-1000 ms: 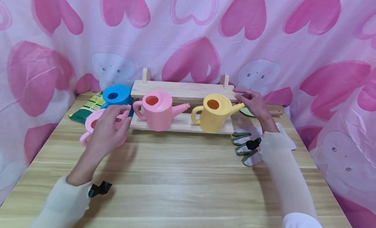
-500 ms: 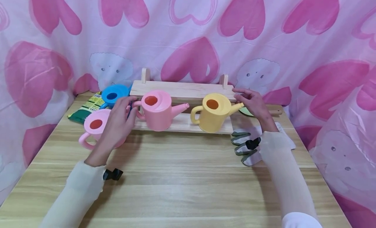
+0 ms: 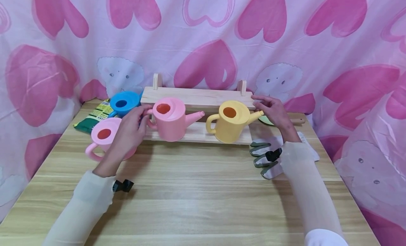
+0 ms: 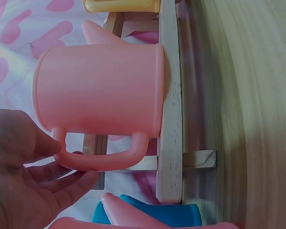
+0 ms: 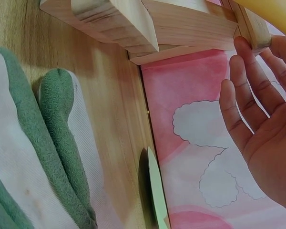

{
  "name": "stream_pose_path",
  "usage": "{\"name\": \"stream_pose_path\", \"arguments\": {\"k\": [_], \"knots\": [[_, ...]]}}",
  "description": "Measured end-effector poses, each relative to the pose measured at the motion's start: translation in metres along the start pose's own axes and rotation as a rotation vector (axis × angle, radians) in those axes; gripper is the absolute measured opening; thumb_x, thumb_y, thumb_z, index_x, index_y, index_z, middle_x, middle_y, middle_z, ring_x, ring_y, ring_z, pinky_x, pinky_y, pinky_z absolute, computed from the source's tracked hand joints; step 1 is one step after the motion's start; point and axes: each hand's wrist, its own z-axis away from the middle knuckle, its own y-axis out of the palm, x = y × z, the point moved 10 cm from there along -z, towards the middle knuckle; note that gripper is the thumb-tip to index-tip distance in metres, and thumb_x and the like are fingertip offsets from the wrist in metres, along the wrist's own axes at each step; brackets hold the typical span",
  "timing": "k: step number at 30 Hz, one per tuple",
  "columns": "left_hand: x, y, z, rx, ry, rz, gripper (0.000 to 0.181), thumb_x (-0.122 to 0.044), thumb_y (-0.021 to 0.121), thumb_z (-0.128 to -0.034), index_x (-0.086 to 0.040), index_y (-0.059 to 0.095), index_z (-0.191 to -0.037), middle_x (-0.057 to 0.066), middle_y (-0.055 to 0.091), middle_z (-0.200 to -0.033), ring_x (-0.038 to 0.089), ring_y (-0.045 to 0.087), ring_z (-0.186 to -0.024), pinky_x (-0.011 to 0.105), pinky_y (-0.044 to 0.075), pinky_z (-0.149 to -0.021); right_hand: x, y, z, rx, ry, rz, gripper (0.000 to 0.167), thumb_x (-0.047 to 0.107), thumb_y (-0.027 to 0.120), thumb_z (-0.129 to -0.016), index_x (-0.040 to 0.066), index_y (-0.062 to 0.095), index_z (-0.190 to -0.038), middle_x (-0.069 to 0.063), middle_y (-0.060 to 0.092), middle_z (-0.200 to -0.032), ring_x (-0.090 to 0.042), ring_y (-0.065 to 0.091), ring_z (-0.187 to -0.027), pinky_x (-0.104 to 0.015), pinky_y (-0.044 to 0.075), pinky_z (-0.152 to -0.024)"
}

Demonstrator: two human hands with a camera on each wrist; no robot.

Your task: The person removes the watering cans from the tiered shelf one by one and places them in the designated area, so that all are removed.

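Currently, the left hand [image 3: 128, 130] is pinching a pink watering-can handle [image 4: 112, 161];
right hand [image 3: 275, 112], fingers spread, is touching a wooden shelf [image 3: 196, 96].

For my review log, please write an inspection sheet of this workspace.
Surface: light wood table.
Job's things: pink plastic watering can, yellow plastic watering can, upright on a pale wooden shelf, lower tier.
Clutter: blue plastic watering can, second pink plastic watering can, green and yellow packet, white and green fabric glove, pale green tool.
Hands: left hand pinches the shelved pink can's handle; right hand touches the shelf's right end.
Cables: nothing seen.
Surroundings: pink heart-patterned curtain.
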Motion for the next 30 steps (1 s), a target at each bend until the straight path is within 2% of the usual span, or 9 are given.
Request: {"name": "stream_pose_path", "arguments": {"k": [7,13,18,25,30], "knots": [[0.002,-0.003,0.001,0.036,-0.008,-0.044,0.047,-0.002,0.063,-0.1011,-0.005,0.052,-0.146,0.016,0.057,-0.130,0.033,0.054,-0.113,0.054,0.056,-0.092,-0.001,0.001,0.001,0.002,0.010,-0.003,0.041,0.022,0.065,-0.104,0.004,0.063,-0.140,-0.026,0.071,-0.102,-0.010,0.066,-0.081,-0.021,0.051,-0.072],[0.002,-0.004,0.006,0.107,-0.025,-0.031,0.044,-0.002,0.064,-0.1007,-0.003,0.055,-0.144,0.017,0.060,-0.124,0.034,0.058,-0.108,0.054,0.056,-0.091,0.002,0.001,0.002,0.002,0.002,-0.001,0.040,0.021,0.065,-0.104,0.003,0.063,-0.140,-0.030,0.069,-0.104,-0.009,0.065,-0.081,-0.021,0.051,-0.070],[0.000,-0.006,0.013,0.171,-0.038,0.008,0.043,-0.011,0.066,-0.1016,-0.003,0.056,-0.143,0.017,0.064,-0.122,0.034,0.062,-0.106,0.052,0.058,-0.087,0.000,0.000,0.001,0.002,0.005,0.005,0.040,0.021,0.064,-0.104,0.003,0.063,-0.140,-0.031,0.069,-0.105,-0.008,0.065,-0.080,-0.022,0.052,-0.070],[-0.002,-0.006,0.020,0.248,-0.090,0.065,0.040,-0.025,0.069,-0.1014,-0.005,0.060,-0.135,0.014,0.068,-0.118,0.036,0.063,-0.112,0.052,0.058,-0.088,-0.028,-0.002,-0.011,-0.005,0.023,0.009,0.044,0.030,0.066,-0.103,0.010,0.063,-0.142,-0.026,0.071,-0.105,-0.010,0.066,-0.082,-0.023,0.052,-0.071],[0.001,-0.006,0.021,0.263,-0.107,0.072,0.037,-0.021,0.070,-0.1005,-0.004,0.060,-0.132,0.016,0.067,-0.120,0.038,0.062,-0.115,0.053,0.058,-0.089,-0.038,-0.003,-0.016,-0.016,0.018,0.031,0.046,0.042,0.067,-0.101,0.019,0.065,-0.141,-0.019,0.073,-0.104,-0.014,0.067,-0.087,-0.024,0.052,-0.075]]}}
